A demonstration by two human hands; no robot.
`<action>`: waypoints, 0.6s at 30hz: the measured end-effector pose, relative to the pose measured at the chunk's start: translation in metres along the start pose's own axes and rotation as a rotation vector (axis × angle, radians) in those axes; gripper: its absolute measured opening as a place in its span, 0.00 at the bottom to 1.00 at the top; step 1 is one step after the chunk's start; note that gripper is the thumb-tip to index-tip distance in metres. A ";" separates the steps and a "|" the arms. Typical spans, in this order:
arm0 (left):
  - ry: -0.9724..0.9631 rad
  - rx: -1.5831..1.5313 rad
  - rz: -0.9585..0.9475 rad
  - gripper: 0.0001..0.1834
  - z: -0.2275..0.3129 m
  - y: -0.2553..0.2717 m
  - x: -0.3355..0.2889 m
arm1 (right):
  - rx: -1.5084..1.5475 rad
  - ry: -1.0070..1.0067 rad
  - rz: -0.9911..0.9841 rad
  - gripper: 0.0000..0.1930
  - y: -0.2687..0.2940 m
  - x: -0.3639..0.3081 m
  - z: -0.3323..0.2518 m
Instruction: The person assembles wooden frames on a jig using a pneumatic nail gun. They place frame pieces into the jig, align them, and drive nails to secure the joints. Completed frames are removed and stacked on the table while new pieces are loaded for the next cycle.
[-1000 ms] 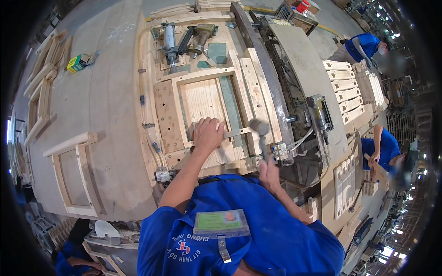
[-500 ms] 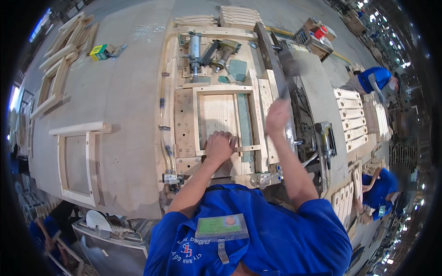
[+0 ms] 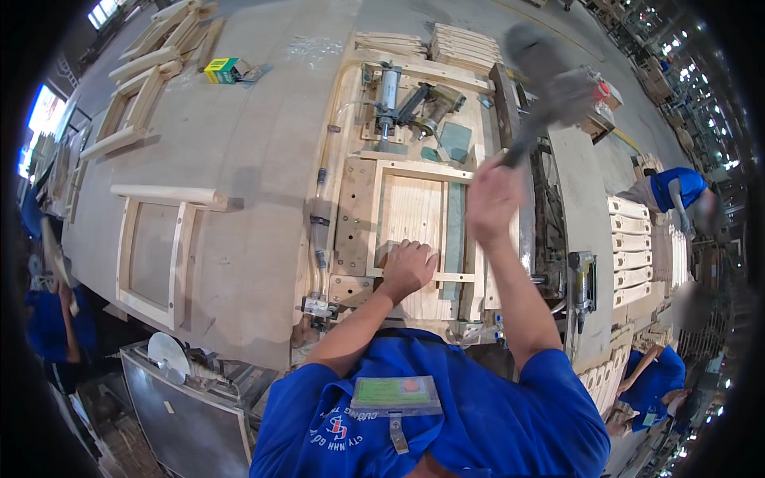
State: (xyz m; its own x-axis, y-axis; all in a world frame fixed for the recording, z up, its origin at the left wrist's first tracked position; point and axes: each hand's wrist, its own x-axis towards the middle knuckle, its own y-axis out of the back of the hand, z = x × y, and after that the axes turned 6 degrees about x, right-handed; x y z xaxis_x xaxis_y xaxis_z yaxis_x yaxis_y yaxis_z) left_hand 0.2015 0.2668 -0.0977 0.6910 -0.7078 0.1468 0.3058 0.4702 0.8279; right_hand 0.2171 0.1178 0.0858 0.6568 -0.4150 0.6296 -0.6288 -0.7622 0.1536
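Observation:
A light wooden frame (image 3: pixel 423 170) lies in a wooden jig with a drilled side block (image 3: pixel 351 217) on its left. My left hand (image 3: pixel 409 267) rests on the near rail (image 3: pixel 456 277) of this frame, its fingers bent over the rail; whether they grip it is hard to see. My right hand (image 3: pixel 496 201) is closed round the handle of a mallet (image 3: pixel 550 107), raised above the right side of the jig. The mallet's dark head is smeared by motion.
Beyond the frame sit a pneumatic cylinder (image 3: pixel 389 92) and a nail gun (image 3: pixel 437 110). Another nail gun (image 3: pixel 582 285) lies at the right. An assembled frame (image 3: pixel 182 259) and a green-yellow box (image 3: pixel 222 70) are on the left board. Co-workers in blue (image 3: pixel 676 189) stand at right.
My right hand has swung the mallet upward, away from the frame. My left hand stays at the near rail. The whole view has shifted, so the bench sits further right.

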 end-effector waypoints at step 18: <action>0.027 -0.002 -0.147 0.18 0.010 0.017 0.004 | -0.706 -0.520 0.039 0.18 0.106 -0.069 0.062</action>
State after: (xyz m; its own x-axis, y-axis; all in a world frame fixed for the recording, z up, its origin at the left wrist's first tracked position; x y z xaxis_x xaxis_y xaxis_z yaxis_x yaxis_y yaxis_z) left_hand 0.2026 0.2669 -0.0773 0.6562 -0.7545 0.0090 0.4066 0.3636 0.8381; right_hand 0.1310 0.0350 0.0111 0.6275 -0.7395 0.2437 -0.6524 -0.3285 0.6830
